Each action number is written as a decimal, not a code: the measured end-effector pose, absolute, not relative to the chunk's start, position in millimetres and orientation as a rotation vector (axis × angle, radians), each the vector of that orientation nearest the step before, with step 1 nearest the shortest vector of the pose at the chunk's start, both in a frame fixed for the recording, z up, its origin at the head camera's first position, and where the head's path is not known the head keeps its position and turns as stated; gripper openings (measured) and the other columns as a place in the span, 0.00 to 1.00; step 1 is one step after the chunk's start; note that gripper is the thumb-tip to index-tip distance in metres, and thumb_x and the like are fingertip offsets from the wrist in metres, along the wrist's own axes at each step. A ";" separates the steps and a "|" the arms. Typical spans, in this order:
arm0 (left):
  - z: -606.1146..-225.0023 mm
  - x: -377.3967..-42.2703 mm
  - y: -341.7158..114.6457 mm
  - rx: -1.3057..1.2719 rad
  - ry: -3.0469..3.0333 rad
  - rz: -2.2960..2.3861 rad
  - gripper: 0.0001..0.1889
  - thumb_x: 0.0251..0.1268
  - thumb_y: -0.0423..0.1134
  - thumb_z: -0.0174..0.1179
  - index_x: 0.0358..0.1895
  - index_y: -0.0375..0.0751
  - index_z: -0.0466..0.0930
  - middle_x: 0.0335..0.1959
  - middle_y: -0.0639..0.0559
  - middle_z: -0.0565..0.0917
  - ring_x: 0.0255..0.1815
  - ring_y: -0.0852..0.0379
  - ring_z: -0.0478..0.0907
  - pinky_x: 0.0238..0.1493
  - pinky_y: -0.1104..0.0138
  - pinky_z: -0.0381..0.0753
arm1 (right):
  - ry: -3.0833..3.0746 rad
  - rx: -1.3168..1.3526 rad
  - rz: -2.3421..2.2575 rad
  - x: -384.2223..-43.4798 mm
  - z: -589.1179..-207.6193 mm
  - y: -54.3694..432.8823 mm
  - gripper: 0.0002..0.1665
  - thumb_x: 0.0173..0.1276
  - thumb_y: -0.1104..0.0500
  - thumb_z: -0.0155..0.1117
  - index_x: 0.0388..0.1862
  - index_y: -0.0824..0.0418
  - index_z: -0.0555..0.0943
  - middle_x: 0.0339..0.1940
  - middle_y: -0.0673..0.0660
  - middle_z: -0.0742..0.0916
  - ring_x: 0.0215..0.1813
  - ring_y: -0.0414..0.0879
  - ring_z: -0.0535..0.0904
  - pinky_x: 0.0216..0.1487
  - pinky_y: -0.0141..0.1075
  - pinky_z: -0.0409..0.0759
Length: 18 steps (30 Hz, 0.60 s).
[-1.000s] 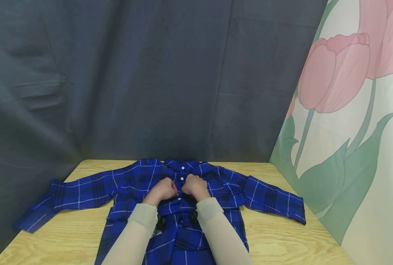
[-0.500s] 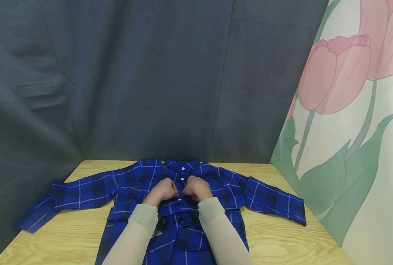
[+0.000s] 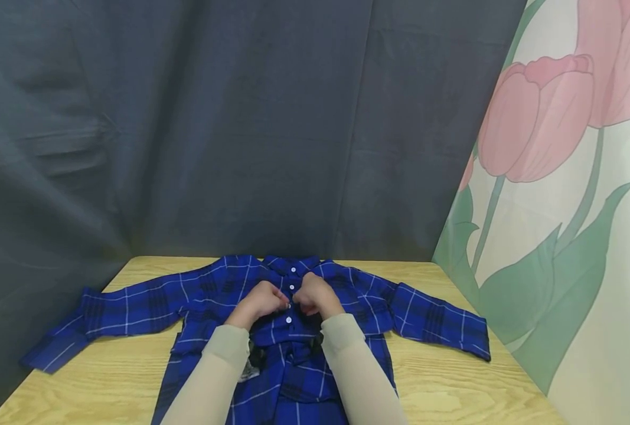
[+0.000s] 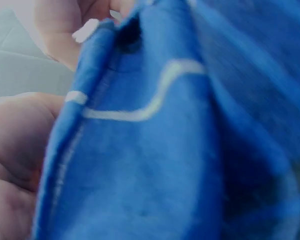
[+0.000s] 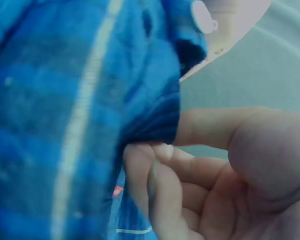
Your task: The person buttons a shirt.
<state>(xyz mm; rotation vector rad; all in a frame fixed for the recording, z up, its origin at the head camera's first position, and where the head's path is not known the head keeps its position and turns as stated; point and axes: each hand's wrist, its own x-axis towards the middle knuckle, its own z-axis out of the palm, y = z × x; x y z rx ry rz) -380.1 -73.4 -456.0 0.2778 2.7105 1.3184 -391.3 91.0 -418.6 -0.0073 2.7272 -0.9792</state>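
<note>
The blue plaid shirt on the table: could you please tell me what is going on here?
A person's left hand and right hand grip the front of the blue plaid shirt close together, beside its white buttons. The shirt lies on the wood-grain table with its sleeves spread out to either side. I cannot tell which of the buttons are fastened.

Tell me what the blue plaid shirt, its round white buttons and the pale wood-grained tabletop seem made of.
Blue plaid cloth shirt: thin, matte woven fabric, perhaps cotton or a blend; it creases and folds softly.
Round white buttons: probably plastic, finish unclear; plain white discs, too small to rule out shell.
Pale yellow wood-grained tabletop: wood or printed laminate, low sheen; the grain lines fit either.
</note>
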 end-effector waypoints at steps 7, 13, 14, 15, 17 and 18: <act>-447.8 -377.8 -79.3 0.195 2.636 1.398 0.05 0.66 0.33 0.71 0.37 0.35 0.94 0.28 0.55 0.85 0.30 0.59 0.77 0.34 0.70 0.75 | 2.745 0.013 -1.032 -391.1 -410.9 94.9 0.09 0.70 0.67 0.72 0.30 0.67 0.82 0.17 0.55 0.82 0.23 0.47 0.83 0.30 0.41 0.91; -447.3 -377.6 -80.5 0.174 2.619 1.453 0.07 0.67 0.34 0.71 0.41 0.34 0.94 0.25 0.56 0.78 0.27 0.59 0.73 0.30 0.70 0.71 | 2.746 0.013 -1.061 -392.3 -411.1 95.0 0.15 0.69 0.67 0.72 0.23 0.62 0.79 0.15 0.54 0.81 0.22 0.46 0.81 0.29 0.40 0.91; -447.0 -377.4 -79.6 0.185 2.617 1.463 0.07 0.67 0.34 0.71 0.42 0.34 0.94 0.26 0.56 0.79 0.28 0.59 0.73 0.31 0.70 0.72 | 2.749 0.005 -1.070 -391.7 -410.5 94.3 0.16 0.68 0.67 0.72 0.21 0.62 0.78 0.15 0.54 0.81 0.22 0.46 0.81 0.30 0.41 0.91; -446.1 -377.1 -78.1 0.200 2.613 1.475 0.07 0.67 0.34 0.71 0.43 0.33 0.94 0.26 0.56 0.79 0.29 0.60 0.73 0.31 0.70 0.72 | 2.750 -0.001 -1.076 -391.4 -410.2 93.4 0.17 0.67 0.67 0.73 0.20 0.61 0.78 0.15 0.54 0.81 0.22 0.46 0.81 0.31 0.41 0.91; -444.8 -376.1 -74.8 0.215 2.608 1.490 0.08 0.67 0.33 0.70 0.43 0.32 0.93 0.28 0.55 0.82 0.30 0.59 0.75 0.32 0.71 0.73 | 2.752 -0.006 -1.085 -390.3 -409.6 91.8 0.17 0.67 0.67 0.74 0.19 0.61 0.79 0.15 0.54 0.81 0.22 0.46 0.81 0.30 0.42 0.91; -444.7 -375.9 -73.2 0.219 2.612 1.492 0.08 0.66 0.33 0.70 0.43 0.32 0.93 0.29 0.54 0.84 0.30 0.59 0.76 0.33 0.71 0.73 | 2.751 -0.005 -1.084 -390.4 -409.6 90.9 0.18 0.67 0.67 0.74 0.19 0.61 0.79 0.15 0.54 0.81 0.22 0.46 0.81 0.30 0.42 0.91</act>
